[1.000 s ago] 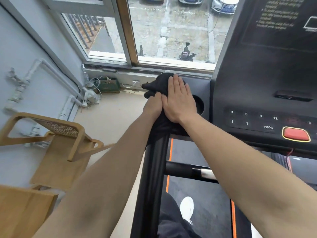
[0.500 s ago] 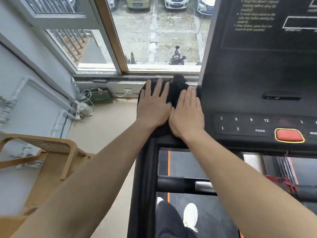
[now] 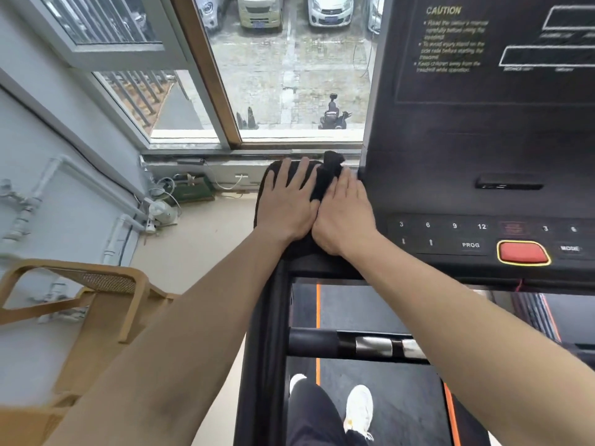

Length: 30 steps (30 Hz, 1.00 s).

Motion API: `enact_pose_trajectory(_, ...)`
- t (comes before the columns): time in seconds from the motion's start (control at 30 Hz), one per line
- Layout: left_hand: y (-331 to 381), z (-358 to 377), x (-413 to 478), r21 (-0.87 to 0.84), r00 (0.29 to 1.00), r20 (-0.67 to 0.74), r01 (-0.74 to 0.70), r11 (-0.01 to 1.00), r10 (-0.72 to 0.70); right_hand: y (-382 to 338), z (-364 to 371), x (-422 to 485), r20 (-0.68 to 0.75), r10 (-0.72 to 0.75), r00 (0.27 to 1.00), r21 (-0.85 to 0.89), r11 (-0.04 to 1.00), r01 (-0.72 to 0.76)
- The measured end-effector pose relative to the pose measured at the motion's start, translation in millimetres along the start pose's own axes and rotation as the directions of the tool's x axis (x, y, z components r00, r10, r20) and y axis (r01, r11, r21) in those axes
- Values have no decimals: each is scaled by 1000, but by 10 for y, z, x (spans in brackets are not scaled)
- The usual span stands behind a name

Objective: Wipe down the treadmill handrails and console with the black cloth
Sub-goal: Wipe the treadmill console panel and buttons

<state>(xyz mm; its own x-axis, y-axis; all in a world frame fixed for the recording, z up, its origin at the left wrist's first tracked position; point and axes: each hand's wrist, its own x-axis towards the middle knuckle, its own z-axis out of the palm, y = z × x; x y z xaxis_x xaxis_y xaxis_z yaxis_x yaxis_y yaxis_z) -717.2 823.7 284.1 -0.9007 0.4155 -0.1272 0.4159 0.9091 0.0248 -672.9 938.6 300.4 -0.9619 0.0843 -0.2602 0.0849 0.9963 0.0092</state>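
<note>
Both hands pressing the black cloth onto the left shoulder of the treadmill console.

The left hand and right hand lie flat, side by side and touching, fingers extended; neither grip closes on anything, the palms simply pin the black cloth to the surface, presumably to spread pressure for wiping. A bunched corner of cloth rises at the far edge beside the console panel. To the right the button strip and red stop button offer open room; to the left the surface ends at a drop to the floor. The left handrail runs toward the viewer, unobstructed, with the crossbar below.
</note>
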Motion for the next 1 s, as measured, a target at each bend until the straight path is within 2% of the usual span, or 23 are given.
enact_pose_trajectory(0.1,89,59,-393,-40,1000,10,-26,999,27,-6,118,-428,-57,-14,998,-59,998,11)
enact_pose_trajectory(0.27,179,168,-744,-66,999,-23,-37,997,36,58,508,-768,-206,-61,977,72,994,77)
enact_pose_trajectory(0.4,124,135,-432,-45,999,-43,-30,999,28,146,365,-460,-195,-98,976,27,994,105)
enact_pose_trajectory(0.57,159,65,-93,-47,1000,-2,12,999,-13,234,139,-118,-106,-102,989,-80,992,93)
enact_pose_trajectory(0.7,208,66,-332,-81,999,4,-34,996,35,223,222,-380,-97,-142,985,-31,990,140)
enact_pose_trajectory(0.77,215,122,-609,-107,995,-45,-97,990,93,272,306,-607,-169,-231,958,15,971,237)
enact_pose_trajectory(0.87,239,173,-918,-175,980,-161,-146,974,118,331,371,-771,-190,-348,918,-14,936,352)
enact_pose_trajectory(0.93,232,195,-1008,-249,957,-288,-121,961,46,317,354,-732,-234,-342,910,10,935,355)
enact_pose_trajectory(1.0,193,172,-1088,-415,948,-307,-50,909,-88,296,310,-687,-320,-264,910,146,935,323)
